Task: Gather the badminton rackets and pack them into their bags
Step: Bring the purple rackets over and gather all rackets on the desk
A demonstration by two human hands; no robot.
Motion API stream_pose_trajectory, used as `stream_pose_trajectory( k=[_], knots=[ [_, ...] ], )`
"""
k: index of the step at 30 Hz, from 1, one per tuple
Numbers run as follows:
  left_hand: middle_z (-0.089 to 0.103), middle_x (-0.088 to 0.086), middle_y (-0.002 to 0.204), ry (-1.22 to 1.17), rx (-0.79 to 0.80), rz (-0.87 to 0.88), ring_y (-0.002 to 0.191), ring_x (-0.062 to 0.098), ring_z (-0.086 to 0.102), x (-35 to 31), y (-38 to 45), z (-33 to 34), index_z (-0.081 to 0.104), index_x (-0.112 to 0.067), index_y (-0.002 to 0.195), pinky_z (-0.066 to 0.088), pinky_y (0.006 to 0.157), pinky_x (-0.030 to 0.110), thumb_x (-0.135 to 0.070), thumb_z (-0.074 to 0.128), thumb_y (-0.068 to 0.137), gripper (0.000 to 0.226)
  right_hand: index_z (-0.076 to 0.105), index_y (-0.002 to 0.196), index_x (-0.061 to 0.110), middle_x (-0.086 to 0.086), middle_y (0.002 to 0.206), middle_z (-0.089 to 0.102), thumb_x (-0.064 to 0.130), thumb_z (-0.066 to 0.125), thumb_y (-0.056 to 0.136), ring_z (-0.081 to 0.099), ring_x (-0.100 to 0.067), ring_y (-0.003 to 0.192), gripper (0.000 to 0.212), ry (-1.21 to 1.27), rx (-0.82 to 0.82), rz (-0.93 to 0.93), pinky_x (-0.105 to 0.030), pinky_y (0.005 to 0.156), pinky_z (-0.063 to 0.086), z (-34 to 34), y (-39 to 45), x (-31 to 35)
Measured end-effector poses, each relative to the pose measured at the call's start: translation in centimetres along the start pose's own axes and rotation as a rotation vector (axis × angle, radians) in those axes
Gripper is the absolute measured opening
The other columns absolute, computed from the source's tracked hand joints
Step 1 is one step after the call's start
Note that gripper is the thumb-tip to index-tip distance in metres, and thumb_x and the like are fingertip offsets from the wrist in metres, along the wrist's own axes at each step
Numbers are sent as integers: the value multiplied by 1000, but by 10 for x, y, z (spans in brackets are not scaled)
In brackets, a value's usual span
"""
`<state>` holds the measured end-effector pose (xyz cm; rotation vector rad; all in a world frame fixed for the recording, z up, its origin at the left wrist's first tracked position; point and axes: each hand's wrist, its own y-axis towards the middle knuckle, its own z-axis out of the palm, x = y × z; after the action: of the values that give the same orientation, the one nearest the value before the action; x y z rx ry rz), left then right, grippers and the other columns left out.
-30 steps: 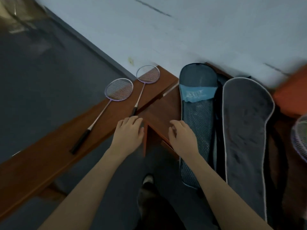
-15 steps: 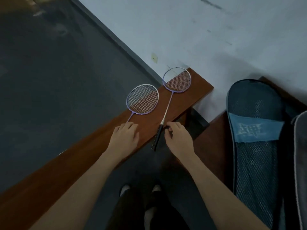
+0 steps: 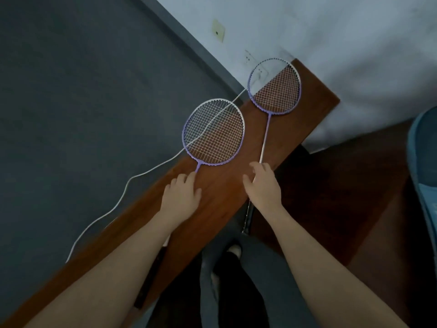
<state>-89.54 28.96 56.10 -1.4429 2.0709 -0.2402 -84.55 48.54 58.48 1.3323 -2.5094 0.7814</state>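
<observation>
Both hands are down on the desk point(image 3: 314, 107): my left hand point(image 3: 181, 200) lies with relaxed fingers over the shaft of the left racket point(image 3: 214, 132), my right hand point(image 3: 262, 185) rests with loosely bent fingers on the shaft of the right racket point(image 3: 274, 86); I cannot tell whether either one grips. Both rackets lie flat on the desk, heads toward the wall point(image 3: 331, 31), handles hanging past the near edge. A white cable point(image 3: 123, 192) runs under the left racket's head. A blue bag point(image 3: 423, 162) shows at the right edge.
</observation>
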Motion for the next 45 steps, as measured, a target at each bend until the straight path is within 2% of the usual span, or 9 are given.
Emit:
stream_pose_trajectory(
  k=[7,12,19,22,24,29,33,40,45],
  knots=[
    [44,12,128,-14,66,-39,109,24,51,24,48,49,12,-14,147,45,86,35,-36,47,94,67,35,137,13,-11,128,45,37,56,89,49,-26,111,57,-109,-44,207,-40,89,46,46,43,-40],
    [46,10,121,-45,77,-39,101,20,53,33,64,68,8,-19,148,50,84,33,-24,59,89,78,30,138,12,-11,128,48,35,54,91,53,-26,111,57,-91,-51,301,-44,89,47,74,60,-53],
    [51,11,106,-257,-21,-17,85,20,54,36,60,78,23,-14,146,50,71,33,-10,51,92,60,38,134,14,-9,118,52,19,53,93,59,-25,98,44,30,-147,272,-46,81,50,92,69,-63],
    [45,6,98,-335,-92,44,66,9,47,30,50,72,34,-11,142,42,58,20,-6,48,93,51,33,138,15,-7,118,48,14,44,95,58,-20,86,44,137,-175,235,-36,72,52,89,59,-58],
    [42,4,96,-376,-134,115,66,4,44,23,44,64,40,-8,139,36,58,10,-2,48,92,48,33,140,15,-6,116,47,14,42,96,58,-16,80,45,158,-212,206,-31,66,51,79,46,-53],
    [43,1,95,-438,-240,267,74,2,45,-10,23,18,42,-7,137,39,64,8,-3,49,92,45,39,139,9,-5,103,51,12,48,95,47,-6,59,45,128,-273,109,-14,52,37,45,-1,-39],
    [45,1,89,-452,-318,388,67,4,43,-44,1,-28,40,-5,137,40,64,10,-3,50,92,46,42,138,10,-6,96,52,10,51,93,50,-12,57,46,166,-377,55,-25,48,46,3,-42,-23],
    [46,-1,89,-435,-410,574,66,1,44,-109,-48,-86,46,-1,132,40,64,7,-4,53,91,42,44,136,9,-4,93,53,10,53,92,45,-7,55,44,233,-598,5,-16,48,34,-78,-114,-4],
    [50,4,95,-416,-441,741,72,8,51,-171,-96,-120,46,-1,133,44,65,14,-7,54,91,43,47,134,10,-1,91,51,9,55,91,50,-14,60,44,243,-792,12,-29,51,45,-141,-172,-15]
  ],
)
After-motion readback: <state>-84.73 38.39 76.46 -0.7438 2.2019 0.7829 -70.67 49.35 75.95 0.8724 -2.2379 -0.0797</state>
